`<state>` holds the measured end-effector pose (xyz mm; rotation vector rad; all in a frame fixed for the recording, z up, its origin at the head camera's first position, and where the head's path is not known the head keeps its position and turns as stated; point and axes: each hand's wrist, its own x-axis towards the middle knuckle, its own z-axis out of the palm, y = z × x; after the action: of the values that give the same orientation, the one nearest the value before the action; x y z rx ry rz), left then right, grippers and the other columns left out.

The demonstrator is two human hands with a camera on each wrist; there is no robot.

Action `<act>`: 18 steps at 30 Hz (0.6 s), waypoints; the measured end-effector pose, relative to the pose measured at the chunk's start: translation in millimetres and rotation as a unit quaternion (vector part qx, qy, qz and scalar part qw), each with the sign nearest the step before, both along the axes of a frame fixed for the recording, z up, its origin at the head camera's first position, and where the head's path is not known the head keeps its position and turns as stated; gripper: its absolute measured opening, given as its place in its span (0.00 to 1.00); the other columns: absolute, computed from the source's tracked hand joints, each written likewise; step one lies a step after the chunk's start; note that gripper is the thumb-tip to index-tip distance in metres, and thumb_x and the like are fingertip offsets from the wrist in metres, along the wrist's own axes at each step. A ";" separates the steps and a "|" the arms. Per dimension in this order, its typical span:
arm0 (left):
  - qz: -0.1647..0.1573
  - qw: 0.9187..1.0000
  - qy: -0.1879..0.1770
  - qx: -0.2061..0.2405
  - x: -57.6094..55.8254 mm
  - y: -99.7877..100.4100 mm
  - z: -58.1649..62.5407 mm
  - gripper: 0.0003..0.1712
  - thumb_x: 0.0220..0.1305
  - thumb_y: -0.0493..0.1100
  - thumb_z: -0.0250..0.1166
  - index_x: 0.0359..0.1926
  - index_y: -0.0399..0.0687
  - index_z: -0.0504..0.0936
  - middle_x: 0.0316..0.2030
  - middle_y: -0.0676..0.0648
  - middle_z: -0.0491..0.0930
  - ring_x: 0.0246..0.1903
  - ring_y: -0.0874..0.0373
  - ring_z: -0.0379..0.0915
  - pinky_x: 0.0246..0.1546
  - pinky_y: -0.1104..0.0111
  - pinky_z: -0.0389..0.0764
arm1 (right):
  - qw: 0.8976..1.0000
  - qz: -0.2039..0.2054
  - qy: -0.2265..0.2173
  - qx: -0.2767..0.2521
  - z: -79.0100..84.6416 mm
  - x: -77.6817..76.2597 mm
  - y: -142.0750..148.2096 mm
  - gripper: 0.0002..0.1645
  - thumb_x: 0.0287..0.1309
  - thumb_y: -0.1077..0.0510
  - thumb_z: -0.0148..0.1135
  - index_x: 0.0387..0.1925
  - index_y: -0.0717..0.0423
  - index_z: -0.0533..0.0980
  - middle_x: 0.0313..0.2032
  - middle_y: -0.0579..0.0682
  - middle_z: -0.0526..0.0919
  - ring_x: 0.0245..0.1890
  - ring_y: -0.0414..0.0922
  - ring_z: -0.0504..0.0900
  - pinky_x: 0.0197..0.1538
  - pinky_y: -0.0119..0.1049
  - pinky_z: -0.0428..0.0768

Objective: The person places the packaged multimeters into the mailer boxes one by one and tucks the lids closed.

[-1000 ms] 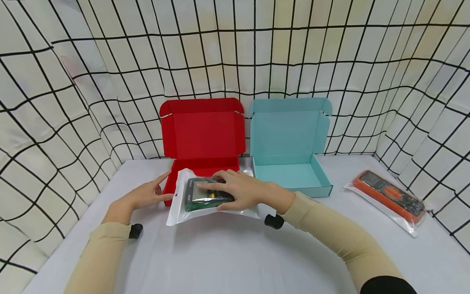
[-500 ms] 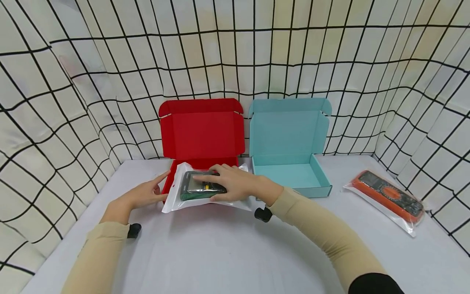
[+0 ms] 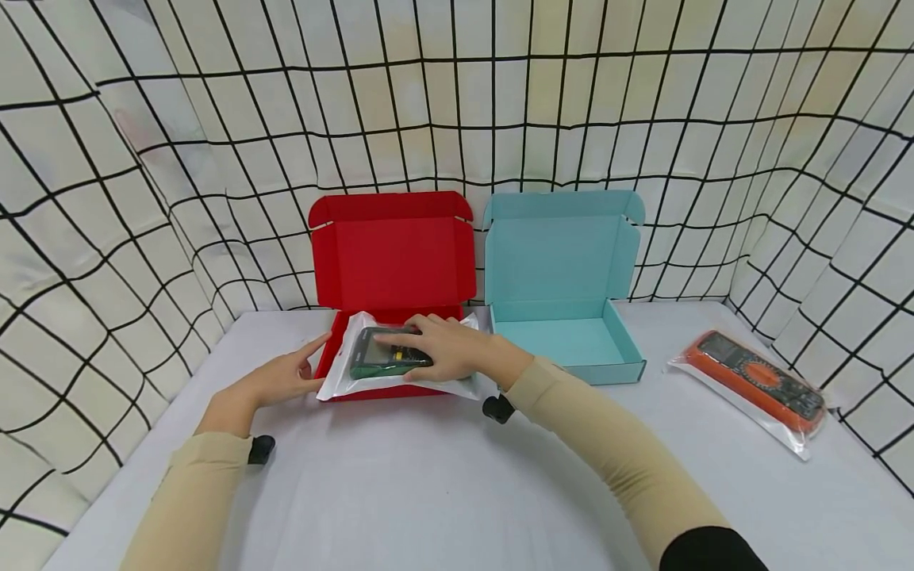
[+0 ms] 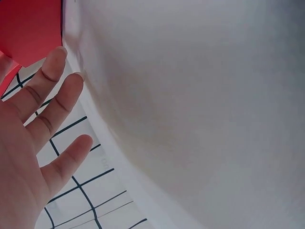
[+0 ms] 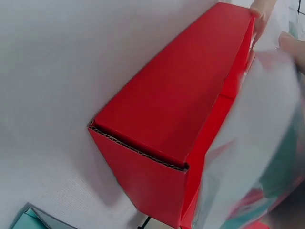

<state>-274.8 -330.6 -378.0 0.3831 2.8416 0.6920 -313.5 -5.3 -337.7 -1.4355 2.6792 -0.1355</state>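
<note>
My right hand grips a green-and-black multimeter from above, through its clear and white plastic bag. The bag lies slightly tilted over the mouth of the open red box, and part of it overhangs the front wall. How deep the multimeter sits is hidden by the bag and the hand. At the left side of that box, my left hand touches the front left corner with outstretched thumb and index finger. Its other fingers spread loosely in the left wrist view.
A light blue box stands open just right of the red one. Farther right lies an orange multimeter in a clear bag on the white table. Netting over white cloth rises behind and at both sides.
My right hand has moved the bagged multimeter away from me and down, from in front of the red box to over its opening. The left hand stays at the box's corner.
</note>
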 end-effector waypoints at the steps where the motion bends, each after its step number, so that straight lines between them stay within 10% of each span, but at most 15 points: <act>1: -0.001 1.000 0.001 0.000 0.0 0.2 0.4 0.59 0.60 0.60 0.70 0.80 0.39 0.49 0.38 0.45 0.75 0.36 0.53 0.72 0.35 0.64 0.76 | 1.000 -0.003 0.000 0.001 -0.2 -1.2 -1.1 0.50 0.65 0.36 0.62 0.81 0.26 0.48 0.72 0.51 0.62 0.68 0.47 0.64 0.64 0.49 0.73; 18: 0.000 1.000 -0.001 0.011 1.2 -1.2 0.7 0.58 0.60 0.55 0.71 0.80 0.38 0.49 0.38 0.43 0.75 0.36 0.52 0.72 0.36 0.63 0.77 | 1.000 -0.024 0.002 0.017 -4.1 -17.5 -15.5 0.50 0.65 0.35 0.63 0.81 0.25 0.48 0.73 0.51 0.62 0.70 0.47 0.62 0.68 0.52 0.68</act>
<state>-273.6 -331.8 -377.4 0.3849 2.8353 0.7245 -331.0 -20.8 -341.9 -1.3626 2.7068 -0.0917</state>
